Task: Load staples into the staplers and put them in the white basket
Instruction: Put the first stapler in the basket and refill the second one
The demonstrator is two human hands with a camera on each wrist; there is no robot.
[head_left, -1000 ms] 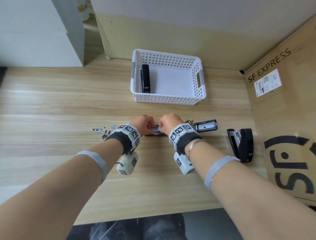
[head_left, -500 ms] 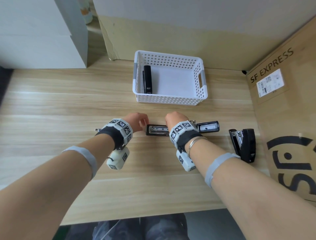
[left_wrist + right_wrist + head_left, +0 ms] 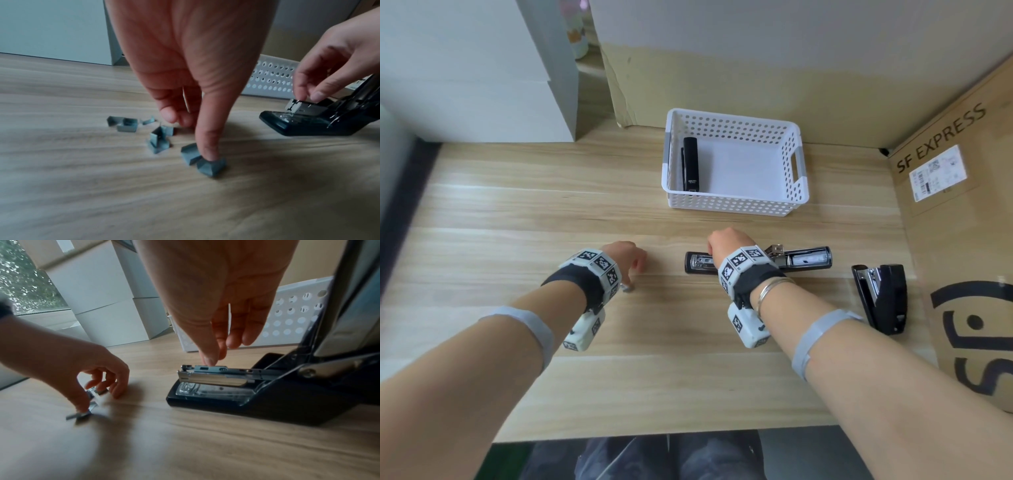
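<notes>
A wooden counter (image 3: 524, 212) carries one white basket (image 3: 736, 202) at twelve o'clock and three black staplers: one inside it (image 3: 690, 163), one lying open (image 3: 804, 259) under the right hand (image 3: 726, 241), whose fingers (image 3: 209, 356) touch its metal rail, and one (image 3: 881, 296) at three o'clock. The left hand (image 3: 185, 68) presses one fingertip on loose staple pieces (image 3: 162, 139).

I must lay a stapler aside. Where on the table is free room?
Bare wood lies along the near edge of the table, and inside the white basket, right of its stapler. Crowded: staple pieces under the left hand.
</notes>
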